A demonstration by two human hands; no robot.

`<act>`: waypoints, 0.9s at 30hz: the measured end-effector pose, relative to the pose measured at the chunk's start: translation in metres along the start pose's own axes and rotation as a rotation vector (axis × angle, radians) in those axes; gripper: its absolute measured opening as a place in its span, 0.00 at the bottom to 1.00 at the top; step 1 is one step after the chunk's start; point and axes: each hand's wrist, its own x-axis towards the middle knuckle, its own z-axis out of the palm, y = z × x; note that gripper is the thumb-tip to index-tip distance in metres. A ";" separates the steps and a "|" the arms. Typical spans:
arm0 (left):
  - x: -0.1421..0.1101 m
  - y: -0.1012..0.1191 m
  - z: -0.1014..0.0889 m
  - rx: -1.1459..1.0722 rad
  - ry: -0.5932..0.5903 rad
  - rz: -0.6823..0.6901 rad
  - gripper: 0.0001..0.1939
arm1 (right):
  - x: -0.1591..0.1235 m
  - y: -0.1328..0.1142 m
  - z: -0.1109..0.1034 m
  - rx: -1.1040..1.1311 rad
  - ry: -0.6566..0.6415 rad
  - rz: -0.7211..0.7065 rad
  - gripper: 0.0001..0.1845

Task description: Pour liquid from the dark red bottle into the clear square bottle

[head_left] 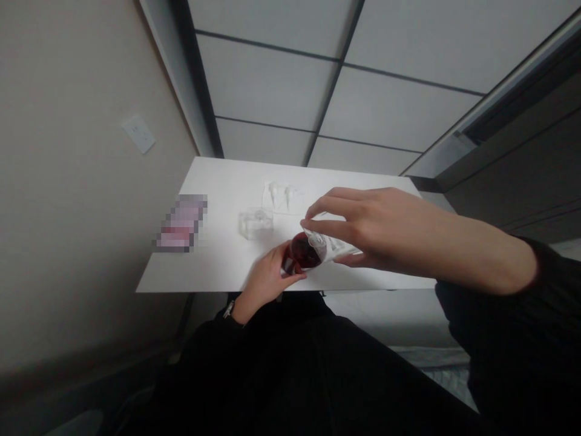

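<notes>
My left hand [267, 281] grips a small glass [304, 251] of dark red liquid, held tilted above the white table [218, 194]. My right hand [363, 227] holds a white foil pouch [331, 247] between its fingers and thumb. The pouch's end touches or nearly touches the glass rim, and I cannot tell which. Part of the glass is hidden behind my left fingers. A clear plastic container [256, 223] stands on the table beyond my left hand.
A clear plastic wrapper [281, 197] lies at the table's far side. A pink item, pixelated [180, 223], lies near the left edge. A wall [68, 181] runs along the table's left side, with a white wall plate [138, 134].
</notes>
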 end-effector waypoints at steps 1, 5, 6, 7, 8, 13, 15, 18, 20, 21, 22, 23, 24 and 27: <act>0.000 0.000 0.000 0.000 -0.001 -0.002 0.30 | 0.001 0.000 -0.001 -0.003 -0.006 -0.004 0.26; 0.000 0.001 -0.001 -0.008 -0.002 -0.001 0.30 | 0.007 -0.002 -0.003 -0.011 -0.022 -0.013 0.24; 0.000 0.001 -0.001 -0.008 0.003 0.002 0.31 | 0.008 -0.002 -0.004 -0.018 -0.027 -0.012 0.23; 0.000 0.001 -0.001 -0.009 0.011 0.006 0.32 | 0.009 -0.002 -0.005 -0.028 -0.032 -0.011 0.23; 0.000 0.001 -0.001 -0.011 0.016 0.009 0.33 | 0.011 -0.002 -0.006 -0.037 -0.037 -0.014 0.22; 0.000 0.002 -0.002 -0.041 0.004 0.018 0.31 | 0.018 -0.003 -0.011 -0.053 -0.074 -0.031 0.19; 0.000 0.002 -0.002 -0.041 0.006 0.017 0.30 | 0.021 -0.003 -0.012 -0.050 -0.091 -0.033 0.19; 0.001 0.001 -0.002 -0.038 0.011 0.016 0.30 | 0.026 -0.003 -0.013 -0.065 -0.117 -0.035 0.18; 0.000 0.000 -0.002 -0.041 0.017 0.020 0.31 | 0.028 -0.004 -0.014 -0.081 -0.130 -0.036 0.18; 0.000 -0.001 -0.001 -0.044 0.019 0.026 0.32 | 0.029 -0.004 -0.014 -0.086 -0.134 -0.037 0.18; -0.001 -0.001 -0.001 -0.050 0.019 0.033 0.33 | 0.030 -0.005 -0.014 -0.088 -0.135 -0.038 0.18; -0.001 -0.002 -0.001 -0.056 0.018 0.039 0.33 | 0.030 -0.005 -0.015 -0.088 -0.138 -0.039 0.18; -0.001 -0.002 0.000 -0.063 0.017 0.044 0.33 | 0.031 -0.005 -0.015 -0.086 -0.141 -0.041 0.18; -0.002 -0.003 0.000 -0.073 0.028 0.047 0.34 | 0.033 -0.006 -0.017 -0.089 -0.154 -0.050 0.18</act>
